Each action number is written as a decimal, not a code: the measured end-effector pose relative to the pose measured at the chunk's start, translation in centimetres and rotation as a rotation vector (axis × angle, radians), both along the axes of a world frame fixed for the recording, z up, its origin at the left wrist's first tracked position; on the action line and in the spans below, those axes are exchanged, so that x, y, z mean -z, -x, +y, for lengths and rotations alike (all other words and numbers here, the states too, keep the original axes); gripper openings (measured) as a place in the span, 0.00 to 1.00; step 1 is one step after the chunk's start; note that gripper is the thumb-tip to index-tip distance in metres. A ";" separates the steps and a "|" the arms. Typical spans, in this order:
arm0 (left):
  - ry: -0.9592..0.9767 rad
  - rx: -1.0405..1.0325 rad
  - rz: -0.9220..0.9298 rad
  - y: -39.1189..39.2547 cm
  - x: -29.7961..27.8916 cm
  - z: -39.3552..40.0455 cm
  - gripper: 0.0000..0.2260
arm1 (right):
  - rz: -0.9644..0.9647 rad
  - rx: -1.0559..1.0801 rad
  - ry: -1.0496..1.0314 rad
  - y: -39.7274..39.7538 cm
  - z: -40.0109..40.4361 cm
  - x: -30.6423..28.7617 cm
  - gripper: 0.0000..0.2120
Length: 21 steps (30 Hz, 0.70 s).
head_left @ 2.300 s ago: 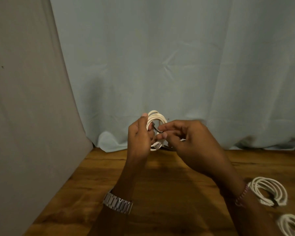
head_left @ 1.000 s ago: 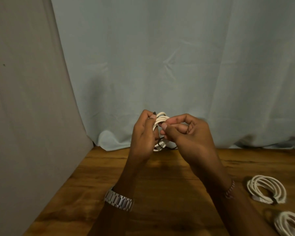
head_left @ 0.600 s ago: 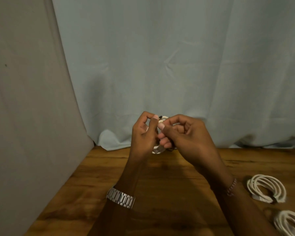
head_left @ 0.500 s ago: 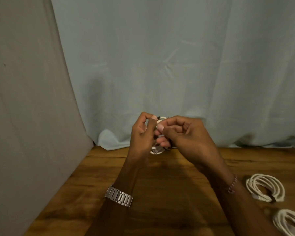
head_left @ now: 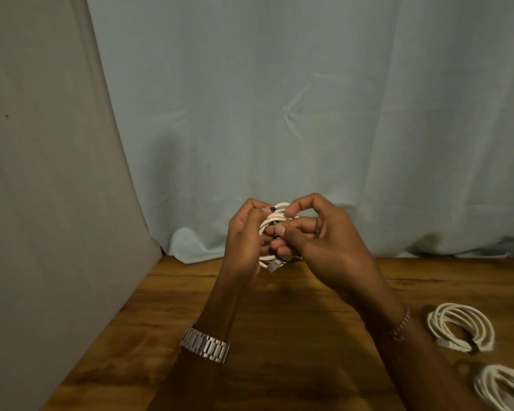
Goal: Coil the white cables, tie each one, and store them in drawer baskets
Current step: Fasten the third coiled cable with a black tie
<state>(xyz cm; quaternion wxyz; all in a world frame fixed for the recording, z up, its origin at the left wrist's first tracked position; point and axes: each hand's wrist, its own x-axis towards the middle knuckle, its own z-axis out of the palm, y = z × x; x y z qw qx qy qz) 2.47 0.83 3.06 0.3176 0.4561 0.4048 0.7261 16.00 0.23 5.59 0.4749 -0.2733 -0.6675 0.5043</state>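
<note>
White cable coil sits held above the wooden table, pinched between both hands. The left hand grips its side; the right hand works a dark tie at the top. Better to keep the loops bunched while cinching. Two finished coils lie well apart at the right.

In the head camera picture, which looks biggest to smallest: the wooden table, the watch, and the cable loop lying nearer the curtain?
1. wooden table
2. cable loop lying at the right
3. watch

The watch sits closer to the camera, so that gap is unsure.
</note>
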 end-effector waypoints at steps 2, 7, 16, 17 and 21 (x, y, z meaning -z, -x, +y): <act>0.010 -0.007 -0.002 0.0 0.0 0.0 0.12 | -0.025 0.024 -0.019 0.1 -0.1 0.1 0.09; 0.023 -0.027 0.012 0.0 0.1 0.1 0.11 | -0.091 0.103 -0.062 0.4 0.1 0.6 0.08; -0.012 -0.117 -0.010 -0.3 0.6 0.6 0.09 | -0.171 0.122 -0.146 0.5 0.1 0.7 0.08; -0.025 -0.121 -0.011 -0.4 0.7 0.7 0.09 | -0.165 0.118 -0.143 0.5 0.1 0.7 0.08; -0.051 -0.119 0.013 -0.2 1.0 1.3 0.11 | -0.172 0.108 -0.179 0.3 0.0 0.4 0.03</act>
